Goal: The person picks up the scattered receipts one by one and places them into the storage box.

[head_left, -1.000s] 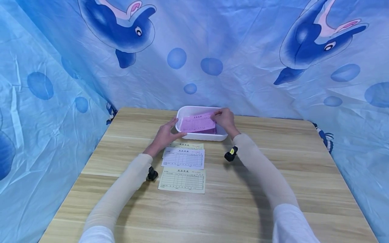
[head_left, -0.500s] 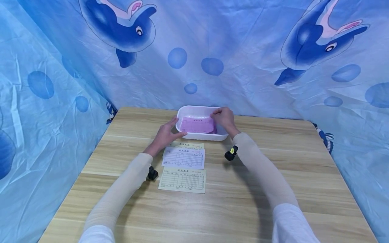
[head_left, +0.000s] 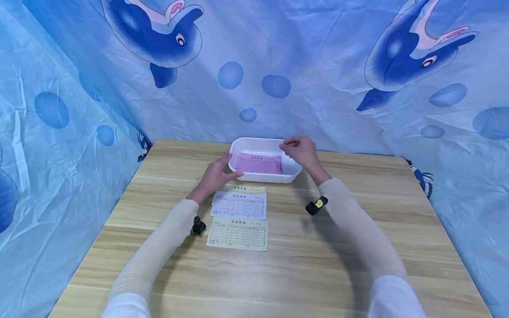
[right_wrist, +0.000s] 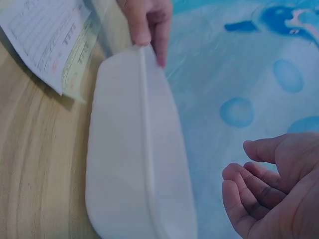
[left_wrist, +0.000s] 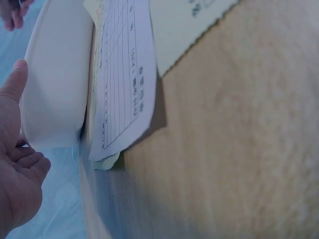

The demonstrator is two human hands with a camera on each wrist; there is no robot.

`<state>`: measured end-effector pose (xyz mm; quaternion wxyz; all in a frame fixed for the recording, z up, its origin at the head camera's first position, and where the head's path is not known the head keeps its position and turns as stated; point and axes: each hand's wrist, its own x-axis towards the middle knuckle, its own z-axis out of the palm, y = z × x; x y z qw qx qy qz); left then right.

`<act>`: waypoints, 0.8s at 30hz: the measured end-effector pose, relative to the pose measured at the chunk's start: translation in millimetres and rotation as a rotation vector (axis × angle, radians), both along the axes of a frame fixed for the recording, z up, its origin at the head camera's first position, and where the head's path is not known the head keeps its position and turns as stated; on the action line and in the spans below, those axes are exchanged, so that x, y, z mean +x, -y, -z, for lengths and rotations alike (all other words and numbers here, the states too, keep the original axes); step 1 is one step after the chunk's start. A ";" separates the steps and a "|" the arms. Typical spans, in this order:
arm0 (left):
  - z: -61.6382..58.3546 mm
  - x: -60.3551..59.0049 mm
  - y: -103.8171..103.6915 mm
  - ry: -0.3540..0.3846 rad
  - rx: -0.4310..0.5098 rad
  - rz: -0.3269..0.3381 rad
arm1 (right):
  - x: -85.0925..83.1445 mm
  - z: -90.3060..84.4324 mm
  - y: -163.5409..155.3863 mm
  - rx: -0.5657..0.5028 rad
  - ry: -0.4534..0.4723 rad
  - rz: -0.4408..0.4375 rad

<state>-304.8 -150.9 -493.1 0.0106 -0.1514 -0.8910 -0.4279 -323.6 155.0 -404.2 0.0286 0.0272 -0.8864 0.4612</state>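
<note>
Pink slip [head_left: 258, 164] lies flat inside the white tray [head_left: 244, 145], which sits at the far middle of the table [head_left: 358, 247], close to the blue cloth backdrop [head_left: 318, 66].

My left hand [head_left: 216, 176] rests against the tray's near-left corner, fingers straight and loose, thumb tip along the tray wall; it grips nothing. My right hand [head_left: 302, 150] hovers over the tray's right rim, apart from it, fingers loosely curled and holding nothing; the right wrist view shows an empty palm.

Handling, as I judge it: the slip is thin paper, very light, limp, easy to crease or tear. Best taken by a pinch at a free corner or short edge, not pressed from above. The tray looks like light plastic and likely slides if nudged, so a steadying hand at its wall helps.

Room: near side of the tray holds a white form [head_left: 240, 206] overlapping a yellow one, then another yellow form [head_left: 237, 233] closer to me. Tray's far rim is near the backdrop; open wood lies to the right and in front.
</note>
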 end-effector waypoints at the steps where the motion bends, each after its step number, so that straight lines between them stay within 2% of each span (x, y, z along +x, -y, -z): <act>1: -0.3 0.1 0.3 0.001 -0.001 0.001 | 4.7 -3.1 -0.6 -0.007 -0.007 -0.012; 5: -1.9 0.3 0.9 0.000 -0.005 0.005 | 23.5 -11.2 -2.9 -0.030 -0.039 -0.058; 9: -3.8 1.3 0.9 -0.011 0.001 0.008 | 41.6 -9.9 -4.5 -0.039 -0.062 -0.092; 17: -2.0 2.5 1.2 -0.021 0.006 0.006 | 73.9 7.3 -1.4 -0.036 -0.116 -0.134; 24: -1.6 3.2 0.6 -0.022 0.010 0.016 | 94.6 26.1 7.0 -0.076 -0.069 -0.145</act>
